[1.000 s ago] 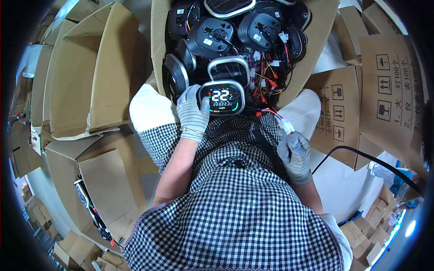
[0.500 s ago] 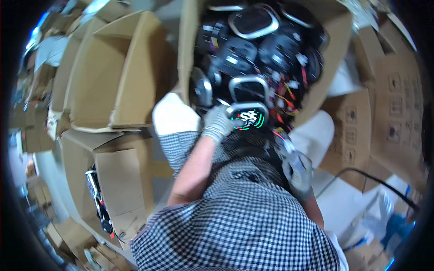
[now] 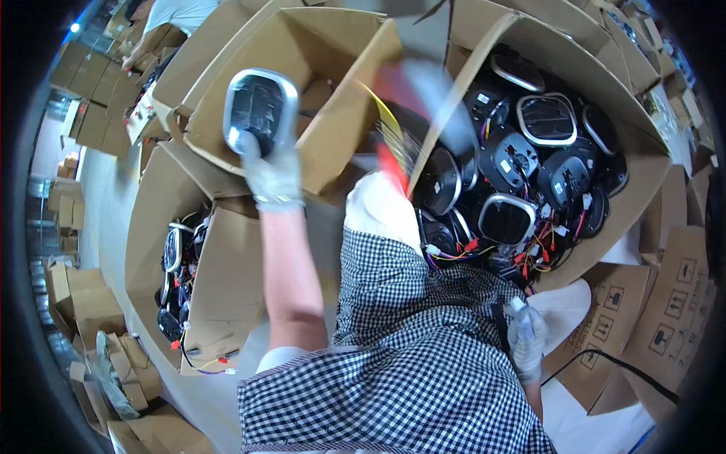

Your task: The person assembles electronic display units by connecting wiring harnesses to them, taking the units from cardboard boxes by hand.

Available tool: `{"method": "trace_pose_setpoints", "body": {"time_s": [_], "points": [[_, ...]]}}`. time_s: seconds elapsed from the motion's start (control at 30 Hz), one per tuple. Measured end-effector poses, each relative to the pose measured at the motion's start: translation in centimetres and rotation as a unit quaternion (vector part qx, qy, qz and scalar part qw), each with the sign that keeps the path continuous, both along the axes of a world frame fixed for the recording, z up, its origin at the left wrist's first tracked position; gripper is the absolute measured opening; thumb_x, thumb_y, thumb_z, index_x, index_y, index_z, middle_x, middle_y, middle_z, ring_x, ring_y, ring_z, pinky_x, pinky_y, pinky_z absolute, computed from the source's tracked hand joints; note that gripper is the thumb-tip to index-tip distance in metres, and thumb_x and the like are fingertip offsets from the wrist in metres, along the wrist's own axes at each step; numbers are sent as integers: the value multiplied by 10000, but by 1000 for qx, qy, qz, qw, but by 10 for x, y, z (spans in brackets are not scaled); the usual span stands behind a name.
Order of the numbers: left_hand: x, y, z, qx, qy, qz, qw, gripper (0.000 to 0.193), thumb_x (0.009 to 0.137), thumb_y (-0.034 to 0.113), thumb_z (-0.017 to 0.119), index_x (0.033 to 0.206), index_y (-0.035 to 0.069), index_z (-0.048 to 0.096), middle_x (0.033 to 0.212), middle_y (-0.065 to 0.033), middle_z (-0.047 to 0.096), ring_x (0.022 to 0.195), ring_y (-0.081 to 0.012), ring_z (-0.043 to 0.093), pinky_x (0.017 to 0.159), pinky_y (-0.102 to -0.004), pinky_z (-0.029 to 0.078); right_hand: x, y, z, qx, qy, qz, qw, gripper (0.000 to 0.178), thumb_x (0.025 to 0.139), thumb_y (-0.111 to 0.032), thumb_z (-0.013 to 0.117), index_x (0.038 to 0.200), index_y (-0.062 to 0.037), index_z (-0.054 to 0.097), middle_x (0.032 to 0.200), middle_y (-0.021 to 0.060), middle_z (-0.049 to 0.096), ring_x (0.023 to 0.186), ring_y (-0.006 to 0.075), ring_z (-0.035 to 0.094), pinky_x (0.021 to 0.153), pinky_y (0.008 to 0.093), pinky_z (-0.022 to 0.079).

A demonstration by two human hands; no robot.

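My gloved left hand [image 3: 274,175] is closed on the lower edge of a round-cornered display unit [image 3: 262,104] with a black face and silver rim. It holds the unit over an open cardboard box [image 3: 333,45] at the upper left. The unit's face is dark; its wires trail to the right, smeared by motion. Low on the right, beside my knee, my gloved right hand [image 3: 527,344] is closed round a pale plug-like piece [image 3: 518,304]. Most of that piece is hidden by the fingers. Similar display units [image 3: 546,119] with coloured wires lie piled in the large carton [image 3: 635,181] in front of me.
On the left, another carton [image 3: 227,280] holds more units and wires. A black cable [image 3: 635,372] runs along the right, past printed cartons [image 3: 673,303]. Beyond the boxes at the upper left, another person [image 3: 178,13] leans over. My checked apron [image 3: 393,363] covers my lap.
My left hand has carried the display unit from my lap up and left over the box. Its lit green, red and white display has gone dark. The view has swung left.
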State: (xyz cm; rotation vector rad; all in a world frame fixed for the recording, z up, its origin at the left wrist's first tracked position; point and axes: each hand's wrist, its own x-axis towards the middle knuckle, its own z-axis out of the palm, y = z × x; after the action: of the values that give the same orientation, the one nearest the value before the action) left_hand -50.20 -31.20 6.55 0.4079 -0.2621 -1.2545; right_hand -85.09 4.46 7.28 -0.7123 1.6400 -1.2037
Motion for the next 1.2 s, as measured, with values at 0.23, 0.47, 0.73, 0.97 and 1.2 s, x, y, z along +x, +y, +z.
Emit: {"method": "trace_pose_setpoints", "body": {"time_s": [0.23, 0.47, 0.73, 0.97, 1.2], "points": [[45, -17, -39, 189, -942, -133, 242, 637, 815, 618, 516, 1165, 89, 570, 1072, -223, 613, 1018, -405, 561, 876, -487, 437, -1, -12, 0, 8, 29, 3, 1000, 422, 950, -365, 491, 949, 35, 627, 560, -24, 456, 470, 46, 373, 443, 218, 272], [13, 19, -38, 92, -974, -127, 161, 542, 797, 531, 572, 1009, 33, 618, 948, -254, 627, 904, -424, 586, 779, -499, 460, -17, -20, -10, 35, -17, -35, 999, 385, 957, -342, 477, 993, 18, 607, 632, 2, 549, 517, 50, 453, 474, 202, 345], [20, 84, -71, 50, -810, -75, 580, 321, 810, 186, 658, 1065, -1, 605, 1020, -199, 631, 950, -356, 600, 865, -428, 467, -78, -92, -46, -38, -264, -186, 946, 331, 925, -322, 545, 1048, -22, 605, 792, 24, 611, 594, 52, 511, 520, 163, 398], [-99, 121, -44, -185, -843, -32, 504, 355, 827, 183, 636, 1112, -14, 556, 1151, -197, 556, 1087, -353, 517, 973, -431, 383, -116, -179, -109, -146, -544, -264, 783, 168, 856, -123, 639, 1005, -53, 604, 871, 61, 644, 705, 137, 615, 528, 236, 514], [-179, 158, -35, -211, -772, -183, 570, 376, 815, 228, 642, 1142, 51, 585, 1152, -139, 584, 1060, -279, 541, 939, -406, 396, -81, -153, -17, -360, -377, -207, 828, 250, 870, -306, 642, 945, -68, 637, 795, 7, 616, 590, 97, 570, 511, 228, 457]]}}
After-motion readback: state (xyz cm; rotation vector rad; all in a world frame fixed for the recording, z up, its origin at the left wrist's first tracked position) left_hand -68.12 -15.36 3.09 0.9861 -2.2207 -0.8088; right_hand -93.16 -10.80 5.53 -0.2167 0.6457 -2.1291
